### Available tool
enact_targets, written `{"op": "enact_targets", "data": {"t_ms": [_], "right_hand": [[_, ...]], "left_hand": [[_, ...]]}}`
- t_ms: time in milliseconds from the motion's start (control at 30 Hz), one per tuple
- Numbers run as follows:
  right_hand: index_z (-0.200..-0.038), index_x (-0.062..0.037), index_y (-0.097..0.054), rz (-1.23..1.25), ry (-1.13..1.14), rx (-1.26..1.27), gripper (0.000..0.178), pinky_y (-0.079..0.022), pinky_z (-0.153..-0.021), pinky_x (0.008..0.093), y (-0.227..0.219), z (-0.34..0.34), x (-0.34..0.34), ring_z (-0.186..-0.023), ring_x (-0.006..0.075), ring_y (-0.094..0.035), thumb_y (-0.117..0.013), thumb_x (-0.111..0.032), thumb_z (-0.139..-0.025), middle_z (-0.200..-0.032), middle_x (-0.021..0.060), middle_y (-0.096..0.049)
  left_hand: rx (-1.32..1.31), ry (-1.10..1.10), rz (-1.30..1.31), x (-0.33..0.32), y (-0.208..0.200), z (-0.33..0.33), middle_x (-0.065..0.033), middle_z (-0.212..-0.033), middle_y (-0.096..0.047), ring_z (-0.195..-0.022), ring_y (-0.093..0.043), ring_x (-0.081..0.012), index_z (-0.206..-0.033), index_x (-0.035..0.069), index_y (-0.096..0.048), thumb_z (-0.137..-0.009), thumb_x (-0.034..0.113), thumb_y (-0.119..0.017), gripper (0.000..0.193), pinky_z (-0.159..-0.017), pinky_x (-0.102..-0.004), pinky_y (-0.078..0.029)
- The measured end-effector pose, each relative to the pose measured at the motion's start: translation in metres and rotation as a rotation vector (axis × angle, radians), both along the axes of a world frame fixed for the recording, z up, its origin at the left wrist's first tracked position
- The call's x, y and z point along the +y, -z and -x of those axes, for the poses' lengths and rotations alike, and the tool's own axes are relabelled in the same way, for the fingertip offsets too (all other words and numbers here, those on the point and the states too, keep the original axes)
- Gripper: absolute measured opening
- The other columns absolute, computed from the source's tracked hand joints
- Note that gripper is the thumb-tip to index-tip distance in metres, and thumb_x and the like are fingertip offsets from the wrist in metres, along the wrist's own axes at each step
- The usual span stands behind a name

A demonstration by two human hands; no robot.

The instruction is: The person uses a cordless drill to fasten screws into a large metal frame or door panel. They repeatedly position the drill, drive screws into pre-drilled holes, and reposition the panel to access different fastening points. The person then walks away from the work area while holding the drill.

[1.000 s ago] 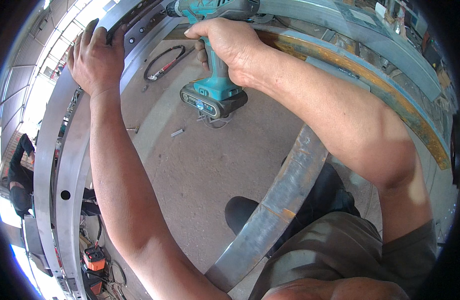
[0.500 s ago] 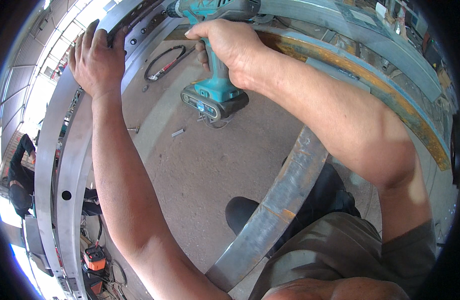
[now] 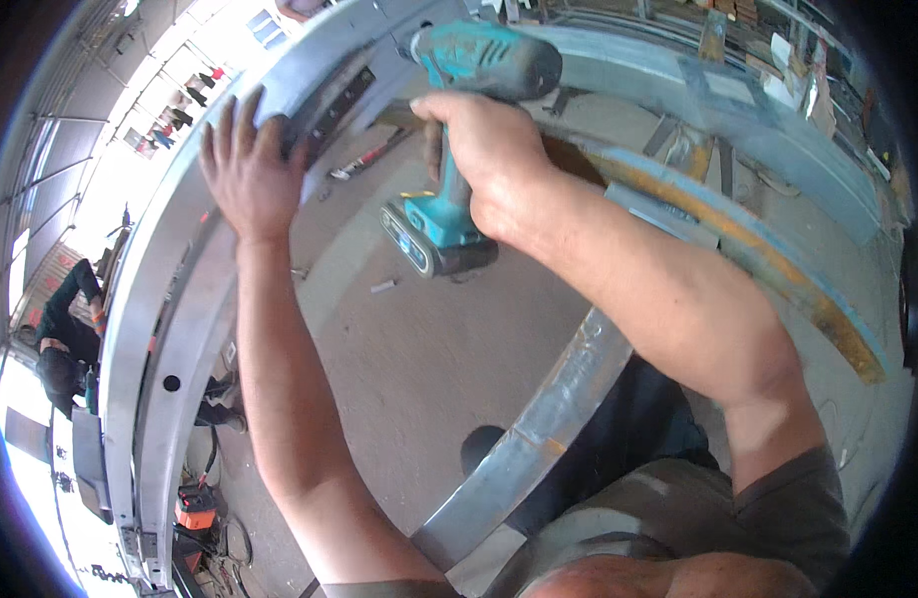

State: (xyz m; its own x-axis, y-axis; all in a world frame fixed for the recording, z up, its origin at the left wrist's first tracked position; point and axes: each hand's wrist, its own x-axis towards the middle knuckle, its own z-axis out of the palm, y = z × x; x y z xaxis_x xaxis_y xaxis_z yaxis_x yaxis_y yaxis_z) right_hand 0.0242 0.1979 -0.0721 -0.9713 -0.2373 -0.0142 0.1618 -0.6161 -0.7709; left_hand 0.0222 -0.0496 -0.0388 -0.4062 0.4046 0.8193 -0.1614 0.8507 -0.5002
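My right hand grips the handle of a teal and black cordless drill, its battery hanging below. The drill's front end points left at a long grey steel beam, near the beam's far part. Whether the tip touches the beam, I cannot tell. My left hand lies on the beam with fingers stretched and spread. Beside its thumb runs a dark strip with holes or bolt heads along the beam; contact with it is unclear.
A steel bar crosses near my legs. A rusty-edged beam curves along the right, under my right forearm. A cable with a red part lies on the floor ahead. Another person bends beyond the beam, near an orange machine.
The whole view has shifted, so hands, drill and beam appear farther right and lower. My left fingers look straighter and more spread. The drill stays in my right hand.
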Motion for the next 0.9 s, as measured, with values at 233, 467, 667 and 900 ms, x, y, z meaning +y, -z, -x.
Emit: {"op": "enact_targets", "data": {"t_ms": [233,467,667,900], "right_hand": [[-0.089,-0.0085,-0.064,0.098,0.115,0.109,0.010,-0.045,-0.061,0.0303,-0.011,-0.013,0.002,-0.070,0.0125,-0.056,-0.073,-0.011,-0.086,-0.078,0.0009,-0.060],[-0.125,0.0059,-0.064,-0.133,0.111,-0.003,0.059,-0.043,-0.103,0.0401,-0.009,-0.012,0.004,-0.116,0.0264,-0.059,-0.075,-0.035,-0.084,-0.126,0.0158,-0.065],[-0.111,-0.0086,-0.069,0.028,0.105,0.191,0.025,-0.050,-0.078,0.0335,-0.017,-0.017,0.006,-0.090,0.0164,-0.061,-0.076,-0.019,-0.089,-0.103,0.0038,-0.066],[-0.109,-0.0064,-0.069,-0.005,0.039,0.236,0.020,-0.048,-0.066,0.0294,-0.027,-0.035,0.016,-0.071,0.0123,-0.056,-0.074,-0.016,-0.092,-0.082,-0.0012,-0.059]], "left_hand": [[-0.112,-0.042,-0.026,0.021,0.000,-0.021,-0.0009,-0.143,-0.059,-0.142,-0.046,-0.0256,-0.114,0.014,-0.068,-0.079,0.021,-0.080,0.037,-0.124,-0.0520,-0.026],[-0.255,-0.086,0.021,0.024,-0.001,-0.028,-0.0054,-0.141,-0.061,-0.139,-0.049,-0.0240,-0.130,0.018,-0.066,-0.093,0.022,-0.062,0.037,-0.122,-0.0508,-0.028],[-0.357,-0.278,0.079,0.024,-0.016,-0.067,0.0003,-0.146,-0.057,-0.140,-0.047,-0.0200,-0.135,0.024,-0.064,-0.096,0.035,-0.062,0.041,-0.125,-0.0479,-0.025],[-0.428,-0.298,0.003,0.026,-0.018,-0.167,0.0015,-0.132,-0.065,-0.123,-0.060,-0.0190,-0.127,0.021,-0.067,-0.099,0.039,-0.062,0.034,-0.113,-0.0439,-0.040]]}}
